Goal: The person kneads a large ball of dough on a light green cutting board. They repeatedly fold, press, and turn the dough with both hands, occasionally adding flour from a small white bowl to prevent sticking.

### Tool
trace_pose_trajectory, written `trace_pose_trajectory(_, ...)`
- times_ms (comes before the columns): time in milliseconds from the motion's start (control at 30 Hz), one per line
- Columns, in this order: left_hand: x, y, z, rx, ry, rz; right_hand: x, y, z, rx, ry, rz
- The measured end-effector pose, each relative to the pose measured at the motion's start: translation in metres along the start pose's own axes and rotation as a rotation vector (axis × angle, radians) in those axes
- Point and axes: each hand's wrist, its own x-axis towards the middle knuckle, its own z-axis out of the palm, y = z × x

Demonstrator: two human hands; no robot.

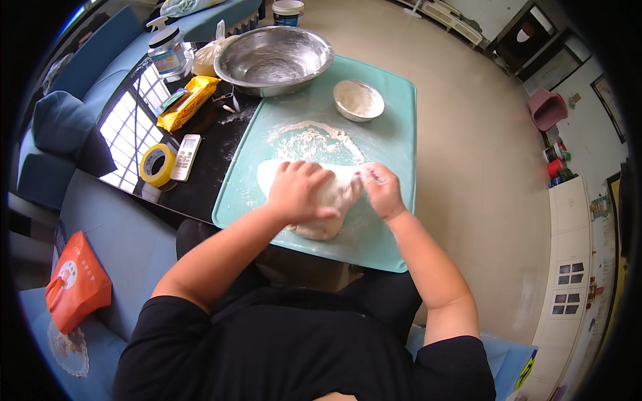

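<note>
A large pale lump of dough (342, 192) lies near the front of a pale green mat (394, 100). My left hand (299, 192) rests flat across the dough's upper surface, its fingers stretched out and thumb apart. At the dough's right side, my right hand (383, 192) is closed, its fingers pinching the edge of the dough. Both hands are dusted with white flour, and they hide part of the lump. Loose flour (309, 142) is scattered on the mat just beyond the dough.
Behind the flour stand a small bowl (362, 119) with flour inside and a wide metal basin (294, 87). Yellow tape (146, 166), a white remote control (185, 158), a yellow packet (188, 104) and a pump bottle (166, 55) occupy the black table on the left.
</note>
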Motion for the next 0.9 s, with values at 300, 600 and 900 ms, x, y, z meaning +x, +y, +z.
trace_pose_trajectory(300, -0.093, 0.011, 0.030, -0.033, 0.326, 0.049, 0.086, 0.120, 0.008, -0.706, 0.039, 0.008)
trace_pose_trajectory(600, -0.089, 0.000, 0.042, -0.075, 0.348, 0.070, 0.180, 0.066, 0.099, -0.299, -0.603, -0.230)
trace_pose_trajectory(900, -0.078, 0.010, 0.038, -0.024, 0.302, 0.024, 0.068, 0.022, 0.013, 0.518, -0.614, 0.488)
